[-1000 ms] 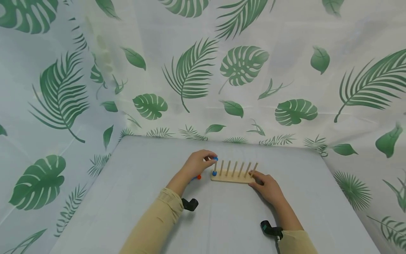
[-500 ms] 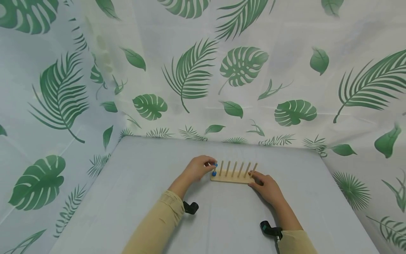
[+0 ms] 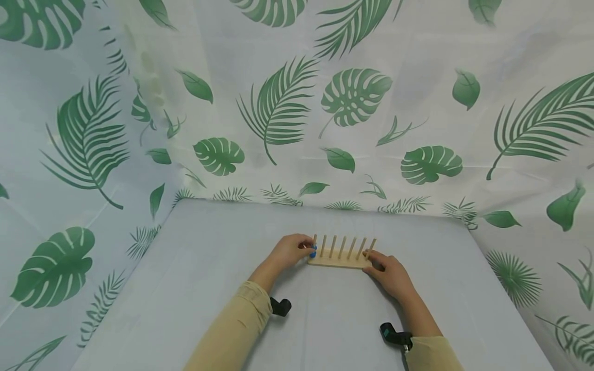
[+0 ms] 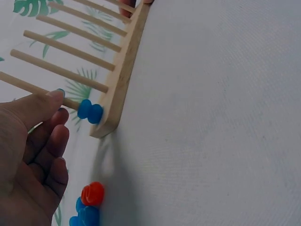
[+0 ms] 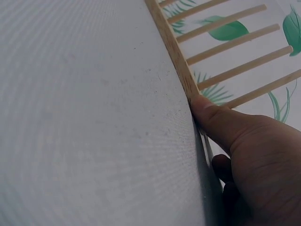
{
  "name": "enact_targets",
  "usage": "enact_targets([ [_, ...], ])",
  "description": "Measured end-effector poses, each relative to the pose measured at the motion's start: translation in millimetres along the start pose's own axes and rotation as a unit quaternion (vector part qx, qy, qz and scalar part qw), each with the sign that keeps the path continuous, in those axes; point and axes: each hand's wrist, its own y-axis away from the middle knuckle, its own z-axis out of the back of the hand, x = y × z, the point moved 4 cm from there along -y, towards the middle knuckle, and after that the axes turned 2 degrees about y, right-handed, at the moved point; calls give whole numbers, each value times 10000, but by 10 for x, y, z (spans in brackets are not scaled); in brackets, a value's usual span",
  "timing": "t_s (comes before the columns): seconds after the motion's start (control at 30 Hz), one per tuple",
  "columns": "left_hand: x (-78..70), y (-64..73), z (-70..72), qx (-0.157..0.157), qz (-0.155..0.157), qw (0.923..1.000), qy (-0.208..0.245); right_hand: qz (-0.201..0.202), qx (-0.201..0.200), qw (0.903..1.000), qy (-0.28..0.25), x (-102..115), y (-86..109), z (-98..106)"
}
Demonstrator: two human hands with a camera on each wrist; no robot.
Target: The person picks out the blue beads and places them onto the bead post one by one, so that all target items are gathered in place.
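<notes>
A wooden peg board (image 3: 339, 262) with a row of upright pegs stands on the table. One blue bead (image 4: 90, 111) sits at the foot of its leftmost peg. My left hand (image 3: 291, 250) is at that same peg, thumb and fingers pinching a second blue bead (image 4: 61, 91) just above the first; most of it is hidden by the thumb. My right hand (image 3: 390, 274) grips the right end of the board, its thumb (image 5: 209, 109) against the front edge.
In the left wrist view, an orange-red bead (image 4: 93, 193) and several blue beads (image 4: 88, 215) lie on the table near my left hand. A white table (image 3: 325, 319) spreads around, with leaf-printed cloth (image 3: 287, 123) behind it.
My left hand has moved down along the leftmost peg, bringing the pinched blue bead from the peg's top to near the lower bead. My right hand has stayed on the board.
</notes>
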Motion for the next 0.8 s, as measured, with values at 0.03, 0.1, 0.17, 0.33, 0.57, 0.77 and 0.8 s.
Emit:
enact_targets([
  [0.03,8,1,-6,4,1,10000,-7,27,3,10000,9,0,0,-1],
  [0.1,18,4,-14,6,-31,10000,-30,26,6,10000,1,0,-2,-3],
  [0.17,23,7,-21,-3,-85,9999,-60,24,13,10000,1,-1,-3,-4],
  [0.33,35,7,-44,-18,-121,9998,-125,-9,19,10000,27,4,-2,3],
  [0.57,56,14,-40,-6,-86,9998,-166,29,14,10000,60,10,-7,2],
  [0.77,134,34,72,-93,61,9995,-289,39,7,10000,13,21,0,10],
  [0.8,160,39,101,-123,111,9995,-270,39,9,10000,12,23,1,12],
])
